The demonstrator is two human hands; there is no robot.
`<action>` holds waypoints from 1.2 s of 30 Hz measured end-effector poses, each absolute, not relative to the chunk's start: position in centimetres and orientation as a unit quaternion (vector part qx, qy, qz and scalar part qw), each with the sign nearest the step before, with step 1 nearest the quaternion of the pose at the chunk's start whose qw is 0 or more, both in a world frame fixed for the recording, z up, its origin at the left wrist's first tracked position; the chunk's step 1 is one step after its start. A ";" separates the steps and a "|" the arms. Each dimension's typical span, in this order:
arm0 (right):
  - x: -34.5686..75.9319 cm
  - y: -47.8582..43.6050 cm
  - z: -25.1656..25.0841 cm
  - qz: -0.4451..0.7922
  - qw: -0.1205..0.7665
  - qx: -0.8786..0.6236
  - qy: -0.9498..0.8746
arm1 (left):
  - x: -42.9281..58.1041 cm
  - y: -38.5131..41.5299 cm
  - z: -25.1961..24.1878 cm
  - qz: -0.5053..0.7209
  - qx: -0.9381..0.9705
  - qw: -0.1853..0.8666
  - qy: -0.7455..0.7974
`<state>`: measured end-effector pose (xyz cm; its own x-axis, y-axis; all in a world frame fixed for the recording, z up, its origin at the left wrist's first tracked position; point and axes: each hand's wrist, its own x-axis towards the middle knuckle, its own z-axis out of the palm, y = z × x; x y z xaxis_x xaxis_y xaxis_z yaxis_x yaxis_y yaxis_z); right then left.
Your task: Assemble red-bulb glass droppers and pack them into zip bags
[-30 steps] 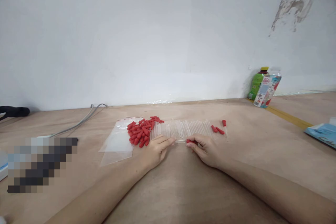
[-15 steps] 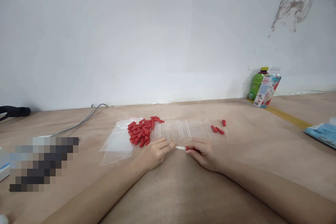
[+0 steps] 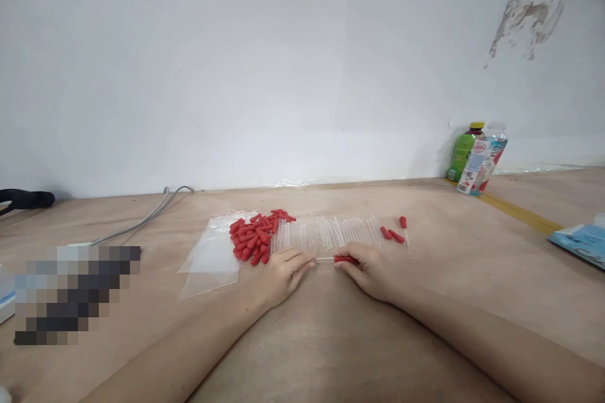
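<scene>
My left hand is closed on a thin clear dropper tube, whose bare middle shows between my hands. My right hand pinches a red rubber bulb that meets the tube's right end. How deep the tube sits in the bulb is hidden. Just beyond my hands lies a row of clear tubes, side by side. Left of the row is a heap of red rubber bulbs. To the right rest two loose bulbs and one dropper with its red bulb on.
Clear plastic bags lie left of the heap. A grey cable and a pixelated patch are farther left. Two bottles stand by the wall at the back right, and a blue packet lies at the right edge.
The tube and bulb between my hands have come up slightly and lie more level. My right thumb has shifted along the bulb, showing more of it.
</scene>
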<state>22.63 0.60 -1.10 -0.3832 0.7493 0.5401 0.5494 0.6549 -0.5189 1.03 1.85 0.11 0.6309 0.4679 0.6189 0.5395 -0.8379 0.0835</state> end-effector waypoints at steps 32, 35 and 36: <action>29.8 5.2 3.6 0.313 0.579 -0.465 -0.593 | 1.2 1.9 -0.1 -0.357 -0.870 -0.048 -0.337; 34.0 6.6 3.2 0.225 0.523 -0.601 -0.560 | 1.4 2.0 -0.4 -0.345 -0.881 -0.046 -0.320; 35.1 7.0 2.8 0.194 0.480 -0.661 -0.542 | 1.5 2.0 -0.4 -0.342 -0.884 -0.044 -0.316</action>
<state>35.06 6.99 2.77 0.3363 0.9041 0.2638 0.5307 0.0495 -0.8461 1.48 2.05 -0.40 0.5668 0.5892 0.5759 0.5284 -0.7963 0.2946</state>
